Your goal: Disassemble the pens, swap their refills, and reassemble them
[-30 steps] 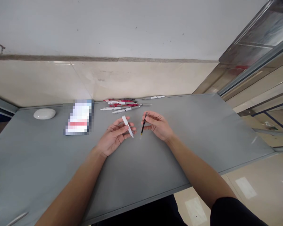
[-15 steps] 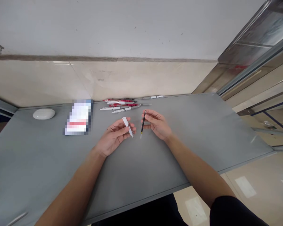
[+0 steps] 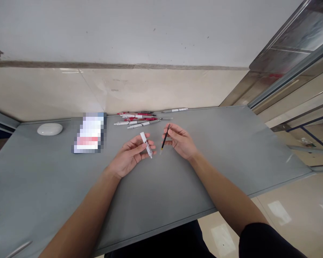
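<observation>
A white pen barrel (image 3: 143, 137) is held between the thumb and fingers of my left hand (image 3: 130, 154), its clear lower end pointing down and slightly right. My right hand (image 3: 181, 141) pinches a black pen refill (image 3: 165, 138) near its top; the refill leans, with a yellowish band and a pale lower end toward the desk. A gap separates the refill from the barrel. Just beyond both hands lies a loose pile of white and red pens (image 3: 140, 119) on the grey desk.
Farther back, a white-and-grey pen (image 3: 174, 110) lies along the wall edge. At left are a phone-like blurred object (image 3: 88, 132) and a white computer mouse (image 3: 50, 129). A white cable (image 3: 19, 249) crosses the desk's near left corner. The grey desk (image 3: 231, 150) meets a tiled wall.
The refill in my right hand has tilted a little more, its top shifting right. The white barrel has turned slightly in my left hand. Both hands keep their hold.
</observation>
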A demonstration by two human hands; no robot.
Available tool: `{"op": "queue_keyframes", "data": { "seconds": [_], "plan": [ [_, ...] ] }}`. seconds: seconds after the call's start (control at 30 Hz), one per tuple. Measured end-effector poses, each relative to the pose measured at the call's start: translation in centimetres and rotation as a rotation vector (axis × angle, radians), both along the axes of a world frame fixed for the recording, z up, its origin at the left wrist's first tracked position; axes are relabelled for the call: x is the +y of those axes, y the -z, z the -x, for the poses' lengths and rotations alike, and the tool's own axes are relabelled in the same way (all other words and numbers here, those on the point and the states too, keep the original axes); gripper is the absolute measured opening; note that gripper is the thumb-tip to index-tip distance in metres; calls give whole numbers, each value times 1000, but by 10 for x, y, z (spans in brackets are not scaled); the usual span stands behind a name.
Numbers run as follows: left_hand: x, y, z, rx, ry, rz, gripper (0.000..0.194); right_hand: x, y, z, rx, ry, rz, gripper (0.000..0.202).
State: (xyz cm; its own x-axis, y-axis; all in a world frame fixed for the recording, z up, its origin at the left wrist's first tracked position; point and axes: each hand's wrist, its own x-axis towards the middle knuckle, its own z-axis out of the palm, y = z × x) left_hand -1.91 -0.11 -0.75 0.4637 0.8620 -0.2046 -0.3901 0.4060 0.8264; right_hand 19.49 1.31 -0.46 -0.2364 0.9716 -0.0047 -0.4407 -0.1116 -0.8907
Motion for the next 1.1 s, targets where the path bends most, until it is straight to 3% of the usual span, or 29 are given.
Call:
{"op": "queue_keyframes", "data": {
  "seconds": [0.57, 0.83, 1.1],
  "plan": [
    [0, -3, 0, -120, -37, 30, 31, -2, 1, -2, 5, -163, -6, 14],
    [-1, -4, -3, -59, -123, -106, 29, -1, 0, 0, -17, -82, 7, 16],
    [-3, -7, -4, 24, -120, -183, 29, 3, 1, 1, 16, 73, 20, 20]
  ]
}}
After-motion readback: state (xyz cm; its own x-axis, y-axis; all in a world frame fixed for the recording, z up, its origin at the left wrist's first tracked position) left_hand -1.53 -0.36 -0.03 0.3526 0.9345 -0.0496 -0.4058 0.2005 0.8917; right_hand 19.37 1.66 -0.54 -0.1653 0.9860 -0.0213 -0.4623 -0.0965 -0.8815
